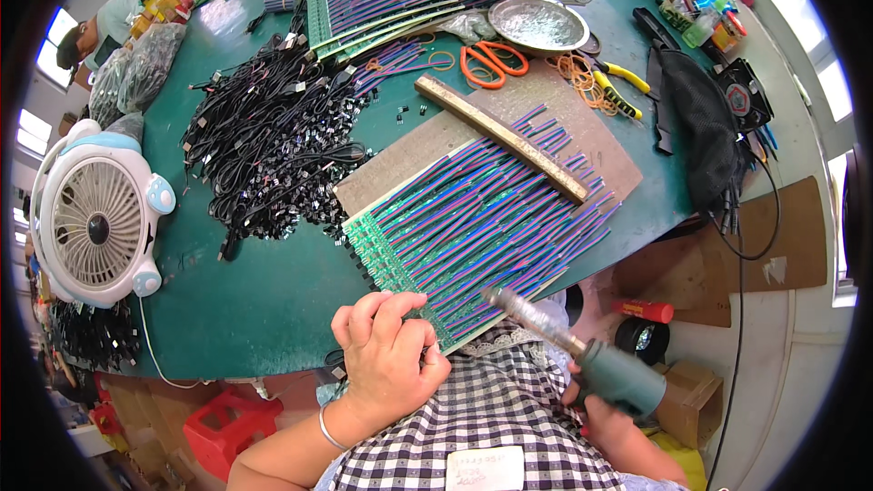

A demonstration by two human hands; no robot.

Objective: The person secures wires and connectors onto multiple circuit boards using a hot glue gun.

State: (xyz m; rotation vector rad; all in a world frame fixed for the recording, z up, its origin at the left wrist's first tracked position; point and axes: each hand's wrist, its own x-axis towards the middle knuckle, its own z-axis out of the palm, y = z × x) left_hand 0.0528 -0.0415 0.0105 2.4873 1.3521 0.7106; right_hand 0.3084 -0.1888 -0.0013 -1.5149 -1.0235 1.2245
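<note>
Green circuit panel (371,245), one, lying aslant on the green table (264,309) in front of the person; its near corner reaches the checked apron (473,400). Fitted with rows of blue, purple and pink wires (455,245), running off to the right.

Bar (509,141), long, straight, laid across the wires toward their far ends. Brown sheet (605,145), beneath panel and wires.

Left hand (386,355): at the panel's near left corner, fingers bent, a bracelet (333,429) at the wrist; whether they pinch anything cannot be told.

Right hand (602,420): fingers wrapped, as far as the blur and overlap allow one to say, about the handle of a dark green heat gun (623,377). Metal nozzle (546,320) directed up and left, tip over the panel's near edge; contact cannot be told.

Beyond the sheet: orange-handled scissors (491,64); yellow-handled pliers (620,91); round metal dish (539,25); second wired panel (320,23).

Left of the panel: heap of black cables (259,127); white and blue fan (95,218).
</note>
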